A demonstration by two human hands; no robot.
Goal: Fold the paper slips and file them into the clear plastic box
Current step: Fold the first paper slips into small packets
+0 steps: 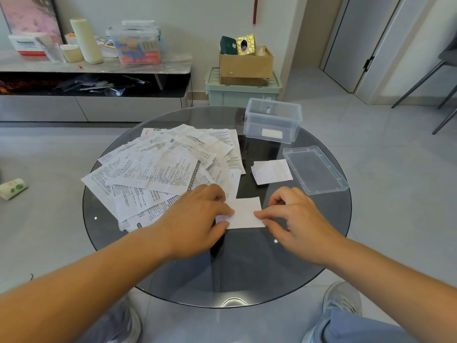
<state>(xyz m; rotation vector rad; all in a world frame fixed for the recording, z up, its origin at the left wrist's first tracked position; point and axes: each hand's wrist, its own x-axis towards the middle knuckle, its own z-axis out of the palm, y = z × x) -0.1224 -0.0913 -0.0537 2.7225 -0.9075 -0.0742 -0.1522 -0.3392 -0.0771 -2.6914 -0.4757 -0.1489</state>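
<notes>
A folded white paper slip lies on the round glass table in front of me. My left hand pinches its left edge, thumb below and forefinger on top. My right hand pinches its right edge the same way. A loose pile of several printed paper slips spreads over the table's left half. A folded slip stack sits to the right of the pile. The clear plastic box stands open at the far right, with one folded slip inside.
The box's clear lid lies flat beside the folded stack, near the table's right edge. Behind the table stand a green bin with a cardboard box on it and a low sideboard. A chair is at far right.
</notes>
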